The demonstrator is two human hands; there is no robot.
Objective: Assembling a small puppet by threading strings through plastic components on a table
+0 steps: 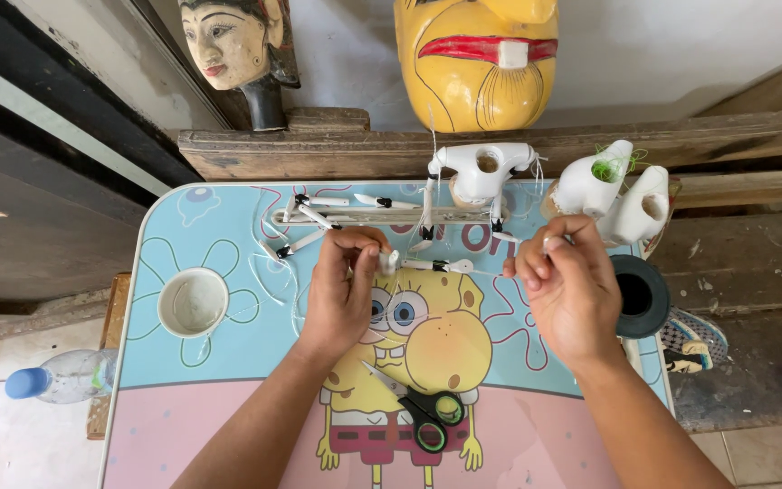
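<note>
The left hand (pixel 341 281) pinches between its fingertips a small white piece (pixel 390 262), and a thin white rod with a black band (pixel 438 265) points from it toward 3 o'clock. The right hand (pixel 565 288) is closed with fingertips together near its top; what it pinches is too thin to tell, maybe a thread. Both hands hover above a child's table with a cartoon print (pixel 183 426). At 6 o'clock from the hands lie scissors with black and green handles (pixel 418 412). At 9 o'clock stands a white cup (pixel 193 302). At 12 o'clock is a white carved puppet body (pixel 483 168), and beside the right hand, at 3 o'clock, a black spool (pixel 640 295).
</note>
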